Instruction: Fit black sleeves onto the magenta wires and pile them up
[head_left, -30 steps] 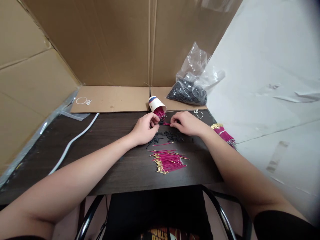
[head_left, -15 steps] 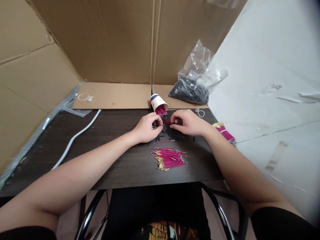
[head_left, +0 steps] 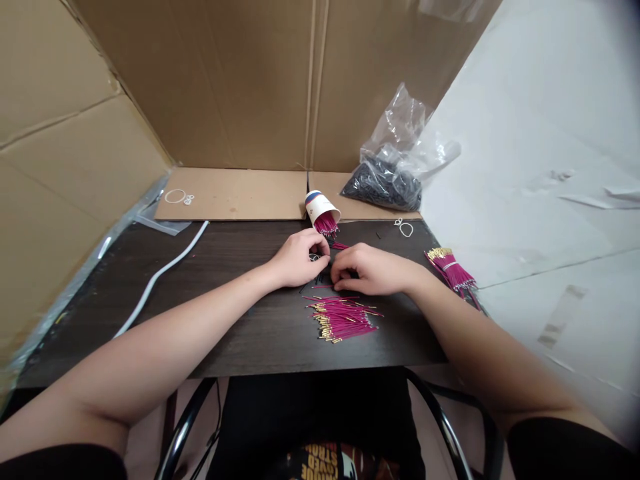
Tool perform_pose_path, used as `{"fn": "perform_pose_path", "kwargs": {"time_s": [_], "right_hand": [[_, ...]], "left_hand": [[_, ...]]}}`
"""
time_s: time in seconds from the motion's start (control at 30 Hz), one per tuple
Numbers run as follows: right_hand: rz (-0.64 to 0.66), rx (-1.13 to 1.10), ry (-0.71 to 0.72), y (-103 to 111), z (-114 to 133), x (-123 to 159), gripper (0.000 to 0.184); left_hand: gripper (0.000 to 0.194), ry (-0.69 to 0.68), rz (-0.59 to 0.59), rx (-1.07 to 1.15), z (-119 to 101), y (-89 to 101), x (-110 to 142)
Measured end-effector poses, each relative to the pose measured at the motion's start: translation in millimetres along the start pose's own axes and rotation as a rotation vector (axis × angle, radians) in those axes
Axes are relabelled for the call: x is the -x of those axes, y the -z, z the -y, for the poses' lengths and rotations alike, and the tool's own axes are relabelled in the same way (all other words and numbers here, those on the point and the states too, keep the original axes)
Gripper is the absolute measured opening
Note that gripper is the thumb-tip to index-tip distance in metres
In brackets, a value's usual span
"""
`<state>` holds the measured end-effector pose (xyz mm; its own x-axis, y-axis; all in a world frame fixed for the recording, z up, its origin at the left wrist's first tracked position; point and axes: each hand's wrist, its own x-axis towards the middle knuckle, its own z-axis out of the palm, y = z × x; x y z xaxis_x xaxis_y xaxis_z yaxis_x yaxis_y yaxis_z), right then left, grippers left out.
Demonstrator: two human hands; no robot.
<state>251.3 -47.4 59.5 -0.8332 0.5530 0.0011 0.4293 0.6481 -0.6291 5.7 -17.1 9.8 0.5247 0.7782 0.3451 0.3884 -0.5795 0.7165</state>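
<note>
My left hand (head_left: 299,259) rests on the dark table (head_left: 225,320) with its fingers curled in a pinch near a magenta wire (head_left: 339,246). My right hand (head_left: 369,269) lies palm down over a scatter of small black tubes (head_left: 320,277), fingers bent onto them; what they grip is hidden. Just in front of both hands lies a pile of magenta wires with gold tips (head_left: 344,319). A tipped paper cup (head_left: 320,207) with more magenta wires spilling out lies just beyond the hands.
A clear bag of black tubes (head_left: 384,182) sits at the back right. A tied bundle of magenta wires (head_left: 453,269) lies at the table's right edge. A white strip (head_left: 160,273) crosses the left side. Cardboard walls (head_left: 240,80) enclose back and left.
My right hand has moved down and left from beside the cup onto the black tubes. My left hand has stayed almost in place. The camera has shifted slightly.
</note>
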Motion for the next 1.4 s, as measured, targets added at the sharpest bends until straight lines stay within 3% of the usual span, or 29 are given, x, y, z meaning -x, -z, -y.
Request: {"fn": "perform_pose_path", "kwargs": {"time_s": [0.3, 0.43, 0.67, 0.8, 0.93, 1.13, 1.27, 1.4], "right_hand": [[0.099, 0.217, -0.102, -8, 17, -2, 0.015], [0.070, 0.206, -0.077, -4, 20, 2, 0.015], [-0.275, 0.047, 0.100, 16, 16, 13, 0.011], [-0.544, 0.106, 0.220, 17, 4, 10, 0.025], [-0.722, 0.184, 0.101, 13, -12, 5, 0.031], [-0.794, 0.196, -0.063, 10, -33, 4, 0.026], [-0.796, 0.230, -0.039, 10, -41, 3, 0.023], [-0.916, 0.287, -0.020, 8, -46, 2, 0.020]], "left_hand": [[0.012, 0.005, 0.004, -0.007, -3, 1.0, -1], [0.013, 0.023, 0.004, 0.003, -5, 2.1, -2], [0.005, 0.194, -0.031, 0.111, -3, 1.9, -7], [0.004, 0.183, -0.026, 0.091, -3, 1.4, -7], [0.002, 0.087, -0.008, 0.050, -3, 2.2, -5], [0.007, -0.030, 0.079, 0.036, -3, 3.6, -1], [0.022, -0.073, 0.140, 0.016, 0, 2.5, 2], [0.039, -0.115, 0.261, -0.107, -2, 4.2, 2]]}}
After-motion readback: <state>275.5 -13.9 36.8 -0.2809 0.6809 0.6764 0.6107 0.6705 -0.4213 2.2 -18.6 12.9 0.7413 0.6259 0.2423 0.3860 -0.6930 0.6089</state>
